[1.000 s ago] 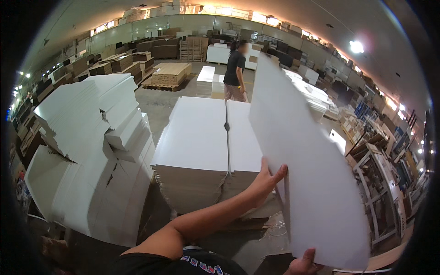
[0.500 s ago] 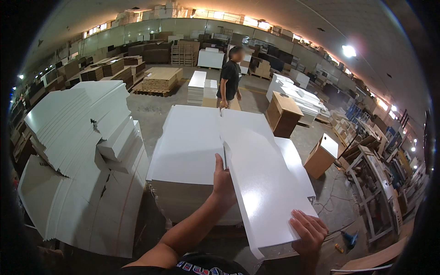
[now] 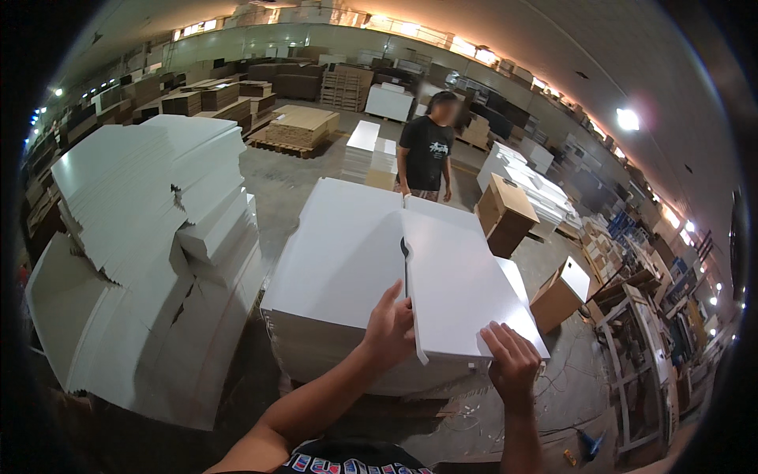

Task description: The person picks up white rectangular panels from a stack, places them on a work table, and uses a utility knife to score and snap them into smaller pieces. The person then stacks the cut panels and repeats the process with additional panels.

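Note:
A glossy white panel (image 3: pixel 462 276) with a dark notch in its left edge lies over the right part of a tall stack of white panels (image 3: pixel 335 245), its near end sticking out toward me. My left hand (image 3: pixel 388 328) is at the panel's left edge, thumb pointing up and fingers partly hidden against the edge. At the near right corner, my right hand (image 3: pixel 513 355) grips the panel, fingers bent over the top face; the thumb is hidden.
To the left stands a high, uneven pile of white panels (image 3: pixel 150 284). A person in a dark T-shirt (image 3: pixel 426 154) stands beyond the stack, one hand by its far edge. Brown cabinets (image 3: pixel 509 217) are at the right, with a blue tool (image 3: pixel 590 444) on the floor.
The panel and my right hand have moved away from me, so less of the panel overhangs the near side. The person across has turned more toward the stack.

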A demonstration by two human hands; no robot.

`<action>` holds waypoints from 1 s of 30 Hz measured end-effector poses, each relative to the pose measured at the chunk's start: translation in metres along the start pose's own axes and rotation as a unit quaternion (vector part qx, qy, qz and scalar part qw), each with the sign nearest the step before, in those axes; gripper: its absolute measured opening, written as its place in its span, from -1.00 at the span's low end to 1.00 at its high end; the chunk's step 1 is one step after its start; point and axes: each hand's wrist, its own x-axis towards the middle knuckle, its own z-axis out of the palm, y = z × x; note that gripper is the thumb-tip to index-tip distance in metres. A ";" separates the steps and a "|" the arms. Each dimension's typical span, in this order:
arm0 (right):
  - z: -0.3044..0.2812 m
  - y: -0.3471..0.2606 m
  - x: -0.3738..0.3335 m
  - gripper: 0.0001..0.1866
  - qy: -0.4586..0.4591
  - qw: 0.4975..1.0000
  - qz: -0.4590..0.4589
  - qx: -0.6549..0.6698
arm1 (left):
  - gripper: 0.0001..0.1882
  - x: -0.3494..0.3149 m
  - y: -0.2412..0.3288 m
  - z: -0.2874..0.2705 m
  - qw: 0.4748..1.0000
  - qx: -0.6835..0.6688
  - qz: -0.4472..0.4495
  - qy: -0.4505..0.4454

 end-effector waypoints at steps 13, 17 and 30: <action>0.071 0.035 -0.019 -0.64 0.047 0.998 0.022 0.036 | -0.32 -0.001 -0.041 0.060 0.872 0.350 0.051 0.339; 0.073 0.040 -0.021 -0.64 0.060 0.996 0.043 0.052 | -0.35 0.009 -0.047 0.052 0.850 0.387 0.056 0.354; 0.085 0.058 -0.033 -0.41 -0.141 0.986 0.041 0.083 | -0.36 -0.046 -0.038 0.080 0.482 0.733 -0.019 0.479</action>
